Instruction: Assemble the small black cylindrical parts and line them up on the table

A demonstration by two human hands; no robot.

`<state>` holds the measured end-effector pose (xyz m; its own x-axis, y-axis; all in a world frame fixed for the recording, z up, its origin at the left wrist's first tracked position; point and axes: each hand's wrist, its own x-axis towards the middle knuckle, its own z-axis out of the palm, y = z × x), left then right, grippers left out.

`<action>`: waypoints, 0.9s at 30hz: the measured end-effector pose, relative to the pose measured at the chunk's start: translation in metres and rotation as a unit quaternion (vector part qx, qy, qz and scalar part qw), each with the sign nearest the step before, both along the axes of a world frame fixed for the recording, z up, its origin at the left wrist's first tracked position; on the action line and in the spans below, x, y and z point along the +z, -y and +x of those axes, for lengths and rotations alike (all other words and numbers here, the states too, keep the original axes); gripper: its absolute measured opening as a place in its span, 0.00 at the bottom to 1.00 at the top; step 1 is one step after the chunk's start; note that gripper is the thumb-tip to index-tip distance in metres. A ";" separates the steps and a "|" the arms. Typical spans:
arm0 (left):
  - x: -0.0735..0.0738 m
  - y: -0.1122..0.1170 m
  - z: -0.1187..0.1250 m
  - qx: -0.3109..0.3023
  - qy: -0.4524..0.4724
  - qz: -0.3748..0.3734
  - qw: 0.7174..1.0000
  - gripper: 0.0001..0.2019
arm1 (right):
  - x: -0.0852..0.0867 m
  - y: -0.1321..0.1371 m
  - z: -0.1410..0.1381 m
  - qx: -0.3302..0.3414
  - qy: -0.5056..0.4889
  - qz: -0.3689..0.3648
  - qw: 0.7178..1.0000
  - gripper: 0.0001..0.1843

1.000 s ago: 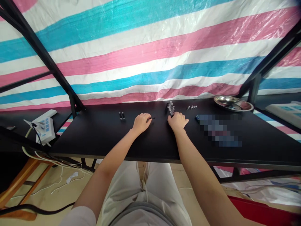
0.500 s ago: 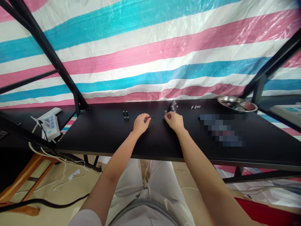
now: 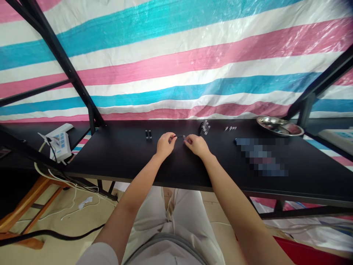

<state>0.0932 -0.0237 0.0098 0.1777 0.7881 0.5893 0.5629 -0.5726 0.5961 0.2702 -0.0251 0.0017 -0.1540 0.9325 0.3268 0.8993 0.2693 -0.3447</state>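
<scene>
My left hand (image 3: 166, 144) pinches the end of a thin black wand (image 3: 179, 136), which points to the right. My right hand (image 3: 197, 144) is closed on a small clear tube (image 3: 184, 137), its mouth end close to the wand's tip. Whether the two touch is too small to tell. Behind my right hand lies a group of clear tubes (image 3: 206, 128) with black pieces (image 3: 200, 128) beside them. To the left of my left hand are two small black tubes with pale ends (image 3: 148, 134).
A few small whitish pieces (image 3: 231, 129) lie farther right on the black table (image 3: 124, 158). A round divided metal tray (image 3: 281, 134) is at the back right, with a blurred-out bluish item (image 3: 260, 157) before it. A power strip (image 3: 60, 145) with cables is at left.
My right hand has moved left from beside the clear tubes, bringing one tube up to the wand. My left hand has stayed nearly in place, still pinching the wand.
</scene>
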 end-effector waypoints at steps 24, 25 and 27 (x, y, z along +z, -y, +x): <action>-0.001 0.002 0.001 -0.071 -0.064 -0.079 0.992 0.05 | 0.002 0.003 -0.007 0.059 0.059 0.017 0.996 0.07; -0.001 0.002 0.000 -0.074 -0.063 -0.081 0.992 0.05 | 0.002 0.003 -0.007 0.060 0.057 0.015 0.996 0.07; -0.001 0.002 0.000 -0.075 -0.062 -0.084 0.992 0.05 | 0.002 0.003 -0.007 0.062 0.054 0.012 0.997 0.07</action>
<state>0.0933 -0.0261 0.0089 0.3637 0.8320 0.4189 0.5537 -0.5547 0.6210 0.2632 -0.0281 0.0032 -0.3024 0.8962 0.3245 0.8902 0.3872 -0.2399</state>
